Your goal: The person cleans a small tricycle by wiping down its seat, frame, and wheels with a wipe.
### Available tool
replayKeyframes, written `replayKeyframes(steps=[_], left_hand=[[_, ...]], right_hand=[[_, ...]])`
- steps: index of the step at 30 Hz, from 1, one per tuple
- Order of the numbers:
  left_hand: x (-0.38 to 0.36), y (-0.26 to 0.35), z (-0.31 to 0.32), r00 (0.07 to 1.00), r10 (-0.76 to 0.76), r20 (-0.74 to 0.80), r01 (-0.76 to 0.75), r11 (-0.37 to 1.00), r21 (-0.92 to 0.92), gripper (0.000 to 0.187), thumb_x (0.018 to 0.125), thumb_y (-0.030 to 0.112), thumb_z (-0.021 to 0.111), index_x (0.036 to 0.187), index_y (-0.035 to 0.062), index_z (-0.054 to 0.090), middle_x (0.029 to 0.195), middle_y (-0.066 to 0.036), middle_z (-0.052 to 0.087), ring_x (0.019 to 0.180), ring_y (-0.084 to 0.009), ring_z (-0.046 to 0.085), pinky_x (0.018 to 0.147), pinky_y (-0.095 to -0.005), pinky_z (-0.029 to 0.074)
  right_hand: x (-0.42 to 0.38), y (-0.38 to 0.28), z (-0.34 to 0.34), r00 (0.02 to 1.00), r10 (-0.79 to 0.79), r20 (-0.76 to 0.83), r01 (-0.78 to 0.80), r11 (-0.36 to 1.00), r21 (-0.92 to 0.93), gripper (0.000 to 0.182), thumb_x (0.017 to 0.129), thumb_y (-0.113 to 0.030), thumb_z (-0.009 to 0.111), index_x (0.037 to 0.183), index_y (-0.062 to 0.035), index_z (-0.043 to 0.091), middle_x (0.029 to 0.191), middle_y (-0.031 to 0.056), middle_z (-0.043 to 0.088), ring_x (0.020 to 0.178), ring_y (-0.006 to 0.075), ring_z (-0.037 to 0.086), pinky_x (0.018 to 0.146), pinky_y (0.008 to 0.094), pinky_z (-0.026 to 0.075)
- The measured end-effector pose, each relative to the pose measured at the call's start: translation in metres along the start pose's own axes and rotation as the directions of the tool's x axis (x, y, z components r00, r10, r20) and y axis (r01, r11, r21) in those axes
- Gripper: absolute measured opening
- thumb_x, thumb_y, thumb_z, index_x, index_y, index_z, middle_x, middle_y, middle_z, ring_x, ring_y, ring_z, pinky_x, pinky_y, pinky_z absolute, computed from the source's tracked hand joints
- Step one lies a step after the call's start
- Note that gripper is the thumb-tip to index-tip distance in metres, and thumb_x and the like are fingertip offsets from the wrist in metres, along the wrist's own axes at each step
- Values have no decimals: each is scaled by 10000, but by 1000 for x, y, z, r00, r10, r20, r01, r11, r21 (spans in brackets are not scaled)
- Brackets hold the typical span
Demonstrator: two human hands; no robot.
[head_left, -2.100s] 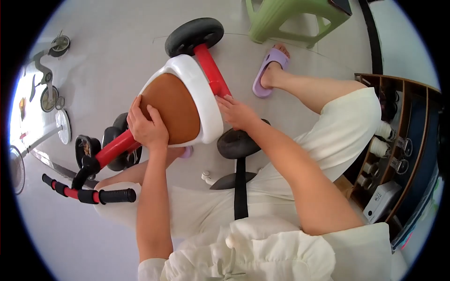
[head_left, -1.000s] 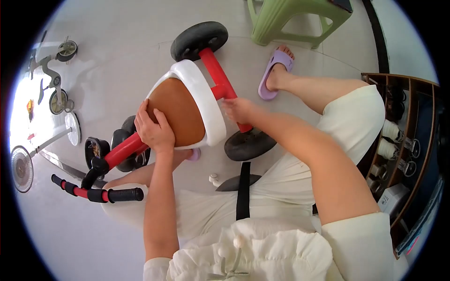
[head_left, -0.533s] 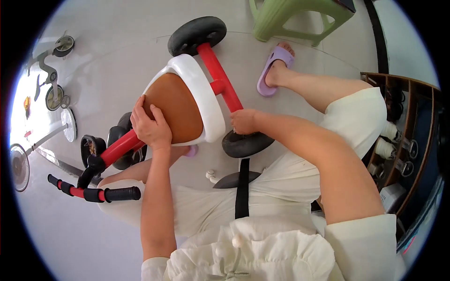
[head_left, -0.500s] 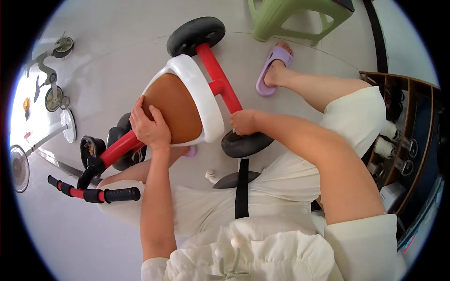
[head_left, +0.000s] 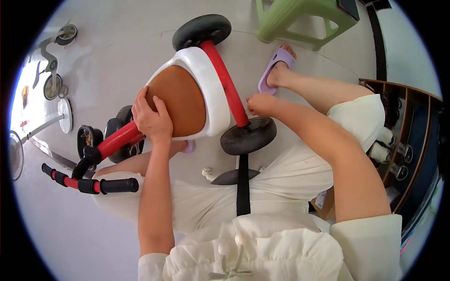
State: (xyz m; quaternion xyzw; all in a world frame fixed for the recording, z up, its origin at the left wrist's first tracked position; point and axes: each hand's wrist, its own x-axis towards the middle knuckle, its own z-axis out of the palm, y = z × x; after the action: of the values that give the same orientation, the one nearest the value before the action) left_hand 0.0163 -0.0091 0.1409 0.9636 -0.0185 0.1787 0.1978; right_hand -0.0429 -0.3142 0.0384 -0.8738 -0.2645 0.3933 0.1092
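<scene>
A child's ride-on trike with a red frame (head_left: 117, 140), a white seat shell (head_left: 216, 107) and a brown seat pad (head_left: 180, 96) is before me on the floor. My left hand (head_left: 152, 119) grips the front of the seat, its fingers along the far edge and its thumb on the pad. The red rear axle (head_left: 228, 89) joins one black wheel (head_left: 202, 33) to another black wheel (head_left: 248, 136) near my lap. Just right of that axle's near end, my right hand (head_left: 261, 105) is closed, apart from the tube. Whatever its fingertips hold is hidden. The black-gripped handlebar (head_left: 86, 185) points left.
A green stool (head_left: 304, 21) stands at the top. Shoes fill a wooden rack (head_left: 408, 126) at the right. Other small wheeled frames (head_left: 51, 65) stand far left. My foot in a purple slipper (head_left: 276, 65) is beyond my right hand. A cardboard box (head_left: 326, 203) lies beside my leg.
My right hand has come off the near end of the axle and moved up and right. The near wheel shows at a different tilt. My left hand keeps its place on the seat.
</scene>
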Motion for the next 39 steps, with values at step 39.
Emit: replayKeyframes(steps=[39], left_hand=[[0,3,0,1000,-7,-14,7,1000,-14,339,907,187,558,1225,82,608,1234,-117,634,1138,-351,566,980,-446,448]], right_hand=[[65,15,55,893,449,22,-399,771,496,190,795,-134,655,930,-59,763,910,199,720,864,340,709,768,455,555]])
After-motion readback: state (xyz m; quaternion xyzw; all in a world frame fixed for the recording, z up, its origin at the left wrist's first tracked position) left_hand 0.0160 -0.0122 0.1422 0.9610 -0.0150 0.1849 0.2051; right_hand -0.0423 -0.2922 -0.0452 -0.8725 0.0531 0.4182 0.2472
